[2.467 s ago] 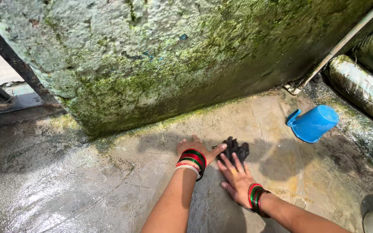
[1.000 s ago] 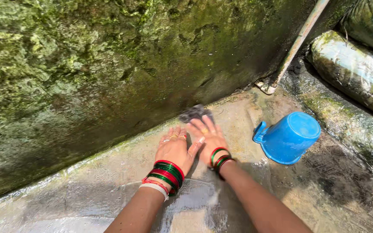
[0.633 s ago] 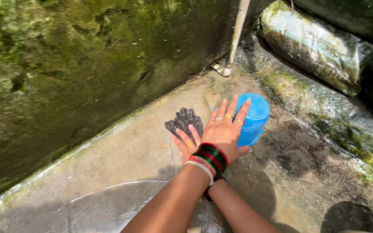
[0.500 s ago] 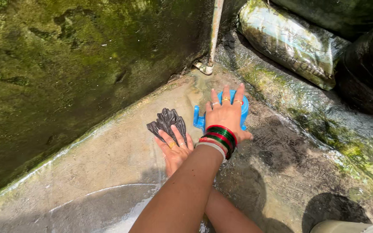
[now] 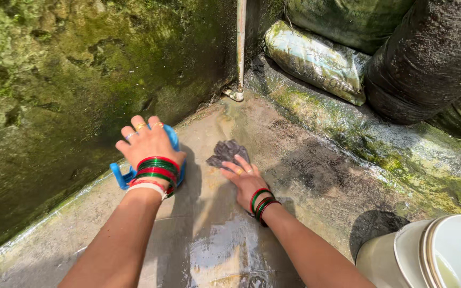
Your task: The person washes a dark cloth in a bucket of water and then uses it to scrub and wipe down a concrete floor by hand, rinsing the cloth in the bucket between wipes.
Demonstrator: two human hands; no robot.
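The blue plastic mug with a side handle [image 5: 129, 173] is now lying to the left of the dark crumpled scrubbing pad [image 5: 227, 153], close under the moss-covered concrete wall [image 5: 60, 90]. Half a second ago it was lying to the right of that pad, with the left arm crossed over the right to reach it. The arms are no longer crossing. In my judgement the mug is being cleared off the stretch of floor beside the pad, which is leaving that stretch open for scrubbing.

The left hand [image 5: 149, 146] is closing over the top of the mug, fingers curled down around its body; only the handle and a rim edge are showing past the hand, so the hold looks firm but its underside is hidden.

The right hand [image 5: 246, 177] is lying nearly flat, fingers spread, its fingertips pressing on the near edge of the pad; it is pinning the pad to the wet concrete floor [image 5: 225, 250] rather than gripping it.

Beyond the pad, a pale upright pipe [image 5: 239, 48] is meeting the floor at the corner. A white bucket [image 5: 433, 256] is standing well to the right of the pad.
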